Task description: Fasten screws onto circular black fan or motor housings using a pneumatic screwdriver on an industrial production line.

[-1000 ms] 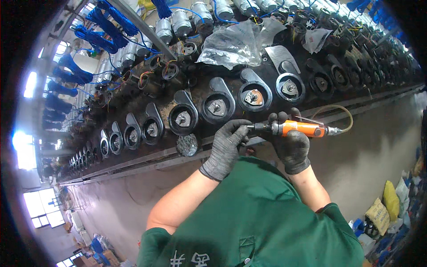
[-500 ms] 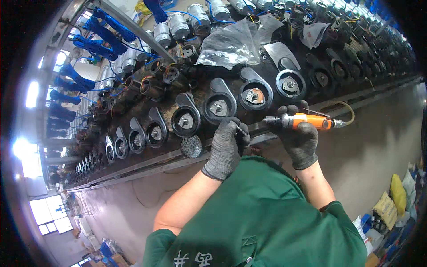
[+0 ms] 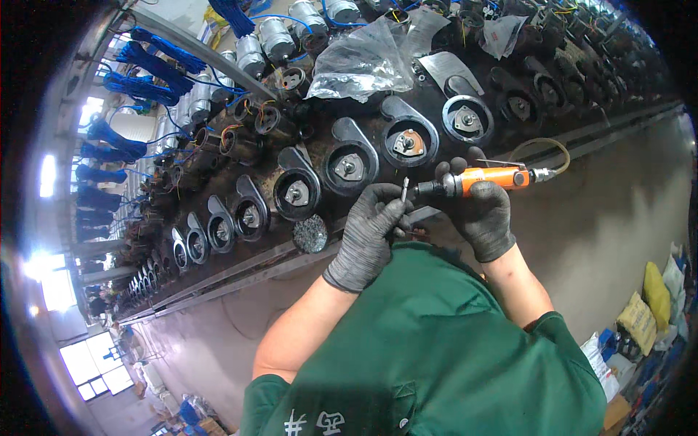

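Observation:
My right hand (image 3: 478, 218), in a dark grey glove, is wrapped round an orange air screwdriver (image 3: 496, 178). The tool lies almost level, its black nose pointing left and its lever on top. Just left of that nose, my gloved left hand (image 3: 369, 236) pinches a small silver screw (image 3: 405, 190) upright between thumb and fingertips. Whether the screw touches the driver's tip, I cannot tell. Beyond both hands stands a row of black round housings with curved spouts, such as this housing (image 3: 350, 166). One of them carries an orange-brown plate (image 3: 408, 143) inside; the others near it have grey plates.
A round tub of small metal parts (image 3: 310, 234) sits at the bench's near edge. Behind the housings lie a clear plastic bag (image 3: 361, 65) and silver motors (image 3: 277, 40). Blue cable bundles (image 3: 151, 69) hang at the left. An air hose (image 3: 564, 152) trails from the driver.
My left fingers have turned the screw up into plain sight. The driver has come slightly left, bringing its nose close to my left hand. The view has shifted a little.

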Demonstrator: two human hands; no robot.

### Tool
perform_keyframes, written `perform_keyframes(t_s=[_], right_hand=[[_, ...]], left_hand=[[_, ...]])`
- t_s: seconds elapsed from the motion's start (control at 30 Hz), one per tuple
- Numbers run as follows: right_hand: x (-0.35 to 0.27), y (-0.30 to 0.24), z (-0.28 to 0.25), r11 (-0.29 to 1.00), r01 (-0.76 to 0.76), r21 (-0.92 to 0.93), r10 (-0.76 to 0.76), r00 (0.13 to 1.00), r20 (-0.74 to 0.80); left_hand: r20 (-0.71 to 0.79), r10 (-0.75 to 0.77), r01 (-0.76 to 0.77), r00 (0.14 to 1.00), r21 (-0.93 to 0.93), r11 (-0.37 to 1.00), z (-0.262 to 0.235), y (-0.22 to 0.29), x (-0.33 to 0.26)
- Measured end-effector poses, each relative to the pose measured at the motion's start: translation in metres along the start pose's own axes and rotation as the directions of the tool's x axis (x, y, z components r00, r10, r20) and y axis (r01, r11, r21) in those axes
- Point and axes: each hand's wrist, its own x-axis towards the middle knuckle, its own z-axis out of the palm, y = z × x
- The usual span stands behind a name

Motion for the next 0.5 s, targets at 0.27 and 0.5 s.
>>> perform_keyframes(t_s=[0.27,0.5], right_hand=[[0.005,-0.003,0.001,1.0,0.001,-0.022,-0.003,0.999,-0.053],[0.006,-0.005,0.007,0.999,-0.047,-0.003,0.047,0.997,-0.061]], left_hand=[[0.014,-0.051,0.05,0.999,0.048,0.998,-0.007,0.002,0.002],[0.003,0.118,-0.117,0.993,0.166,0.979,-0.011,-0.001,0.008]])
